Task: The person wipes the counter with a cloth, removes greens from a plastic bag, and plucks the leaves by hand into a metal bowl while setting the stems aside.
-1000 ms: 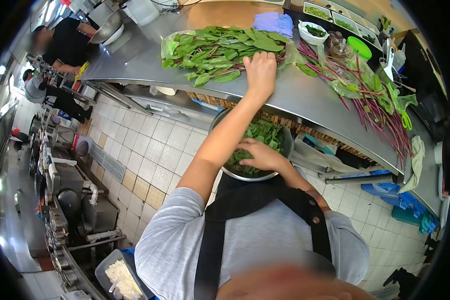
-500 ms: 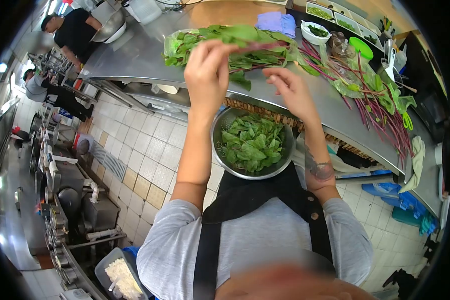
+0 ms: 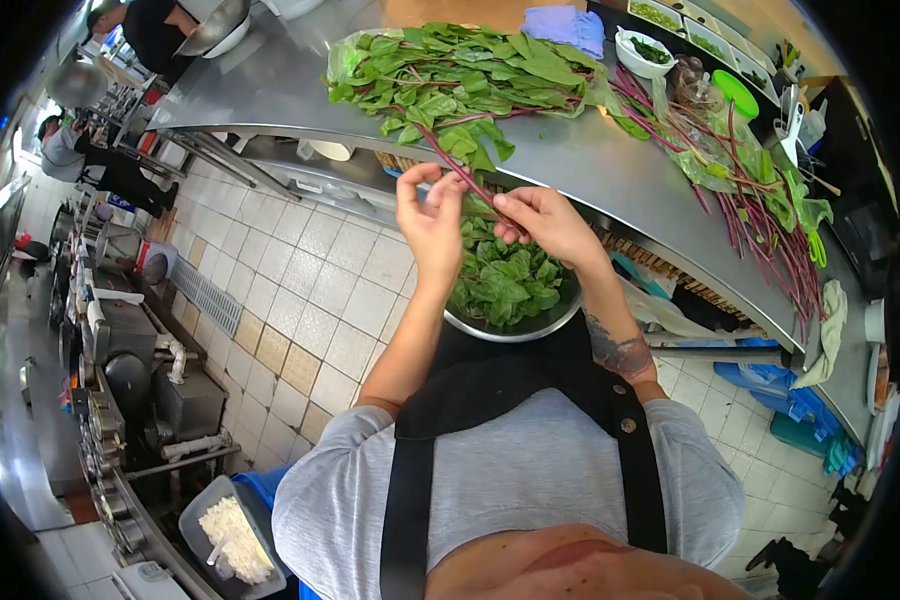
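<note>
Above a metal bowl (image 3: 530,328) of picked green leaves (image 3: 508,275), both hands are on one reddish-purple stem (image 3: 446,150) with leaves at its upper end. My left hand (image 3: 435,215) has its fingers curled against the stem's middle. My right hand (image 3: 545,222) pinches its lower end between thumb and fingers. Just beyond the hands, a large pile of leafy stems (image 3: 470,75) lies on the steel counter (image 3: 595,175). Bare purple stems (image 3: 770,240) are heaped on the counter at the right, with some plastic bag over them.
A blue cloth (image 3: 565,28), a white bowl of greens (image 3: 643,55) and a green lid (image 3: 735,93) sit at the counter's back. Two people stand at the upper left. A grey tub of white food (image 3: 235,540) is at the lower left.
Both hands have come together over the bowl, holding a stem. Half a second ago they were apart, the left higher with a blurred leafy stem. The view has shifted slightly.
</note>
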`<state>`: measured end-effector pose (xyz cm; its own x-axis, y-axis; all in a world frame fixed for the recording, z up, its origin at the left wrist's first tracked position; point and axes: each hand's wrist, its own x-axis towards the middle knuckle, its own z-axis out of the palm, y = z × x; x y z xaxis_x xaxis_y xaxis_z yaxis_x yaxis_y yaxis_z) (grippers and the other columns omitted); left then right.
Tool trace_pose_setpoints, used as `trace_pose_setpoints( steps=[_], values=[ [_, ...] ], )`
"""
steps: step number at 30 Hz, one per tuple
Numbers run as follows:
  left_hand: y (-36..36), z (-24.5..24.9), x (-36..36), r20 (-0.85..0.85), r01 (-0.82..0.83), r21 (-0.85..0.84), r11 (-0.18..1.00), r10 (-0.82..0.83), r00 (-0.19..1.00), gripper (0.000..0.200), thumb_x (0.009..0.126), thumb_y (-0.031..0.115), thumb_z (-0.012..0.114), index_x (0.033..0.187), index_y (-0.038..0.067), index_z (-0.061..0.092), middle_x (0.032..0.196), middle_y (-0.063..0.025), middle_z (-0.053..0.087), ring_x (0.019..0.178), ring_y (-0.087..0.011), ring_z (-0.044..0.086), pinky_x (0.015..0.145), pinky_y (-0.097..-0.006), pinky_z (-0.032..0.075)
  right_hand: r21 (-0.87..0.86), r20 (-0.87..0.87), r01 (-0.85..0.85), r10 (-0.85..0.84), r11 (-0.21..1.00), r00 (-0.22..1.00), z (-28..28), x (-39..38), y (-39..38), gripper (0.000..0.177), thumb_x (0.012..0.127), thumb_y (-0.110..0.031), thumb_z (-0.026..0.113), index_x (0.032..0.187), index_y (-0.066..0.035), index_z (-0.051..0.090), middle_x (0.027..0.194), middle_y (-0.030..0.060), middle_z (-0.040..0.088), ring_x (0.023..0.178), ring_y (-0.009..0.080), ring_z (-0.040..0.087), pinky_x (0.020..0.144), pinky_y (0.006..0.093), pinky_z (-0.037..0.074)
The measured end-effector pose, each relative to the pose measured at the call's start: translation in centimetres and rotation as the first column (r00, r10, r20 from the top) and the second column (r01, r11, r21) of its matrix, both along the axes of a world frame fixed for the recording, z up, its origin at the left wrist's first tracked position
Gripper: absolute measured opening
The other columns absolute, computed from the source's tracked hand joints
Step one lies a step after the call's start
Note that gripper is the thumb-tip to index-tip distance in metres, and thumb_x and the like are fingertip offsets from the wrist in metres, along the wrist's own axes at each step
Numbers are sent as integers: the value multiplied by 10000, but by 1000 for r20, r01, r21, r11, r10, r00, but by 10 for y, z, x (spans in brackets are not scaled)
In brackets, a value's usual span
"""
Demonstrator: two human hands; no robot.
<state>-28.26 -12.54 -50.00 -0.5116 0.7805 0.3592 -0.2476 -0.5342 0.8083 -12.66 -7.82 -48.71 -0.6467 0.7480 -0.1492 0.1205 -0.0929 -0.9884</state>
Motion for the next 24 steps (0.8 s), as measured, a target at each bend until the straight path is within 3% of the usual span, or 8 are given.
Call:
trace_pose_setpoints(
  steps=[3,4,8,11,15,19,21,24],
  values=[
    [-5,-5,-13,488,213,-87,973,-144,861,377,883,-50,623,1198,29,432,1016,-89,591,990,-208,602,847,-317,526,-52,-58,-25,22,998,998,-19,-6,-12,385,959,-333,600,1160,-5,578,838,43,687,723,76,616,615,203,465],
    [-7,-5,-13,461,222,-93,971,-155,874,381,878,-38,644,1206,11,455,1045,-94,600,964,-181,599,842,-285,516,-170,-123,-74,53,983,991,-31,-8,-13,474,921,-374,648,1188,3,540,910,66,688,759,106,637,626,215,475],
    [-17,4,-9,342,232,-105,967,-184,922,397,875,-52,640,1240,-32,486,1093,-102,611,981,-144,595,856,-270,508,-541,-423,-281,31,793,905,-33,-16,-24,400,937,-324,636,1215,-44,566,1098,92,660,978,159,642,773,292,486],
    [-23,12,-4,293,147,-82,986,-117,949,377,872,-61,639,1231,-47,526,1087,-97,633,969,-129,607,857,-257,509,-590,-497,-309,-34,746,867,-45,-21,-22,353,941,-299,633,1192,-55,594,1081,73,664,966,146,636,776,284,485],
    [-25,7,-14,194,29,-57,998,-18,981,308,880,-47,637,1181,-47,574,1026,-88,667,910,-131,636,830,-256,527,-376,-503,-97,-115,922,857,-37,-26,-25,263,944,-220,624,1143,-47,619,1075,62,658,947,147,623,801,294,484],
    [-25,16,-31,236,22,-86,996,-1,972,259,908,-14,613,1164,-33,577,1015,-105,672,863,-166,659,774,-279,562,-159,-633,173,-235,972,737,-32,-33,-36,199,939,-109,605,1109,-9,634,1070,73,665,983,168,623,886,319,480],
    [-23,19,-37,256,3,-91,996,20,967,233,909,-8,616,1140,-31,593,993,-112,677,836,-172,661,743,-290,567,20,-636,312,-228,950,737,-25,-37,-46,177,924,-89,624,1072,1,659,1048,70,688,988,158,634,900,303,485],
    [-19,18,-44,271,22,-71,997,-1,963,205,909,-6,617,1113,-23,615,977,-105,681,827,-170,659,733,-291,566,562,-494,406,-101,721,863,-13,-29,-54,147,845,-60,660,976,-32,720,1017,95,721,1047,222,658,1050,444,397]
  ],
)
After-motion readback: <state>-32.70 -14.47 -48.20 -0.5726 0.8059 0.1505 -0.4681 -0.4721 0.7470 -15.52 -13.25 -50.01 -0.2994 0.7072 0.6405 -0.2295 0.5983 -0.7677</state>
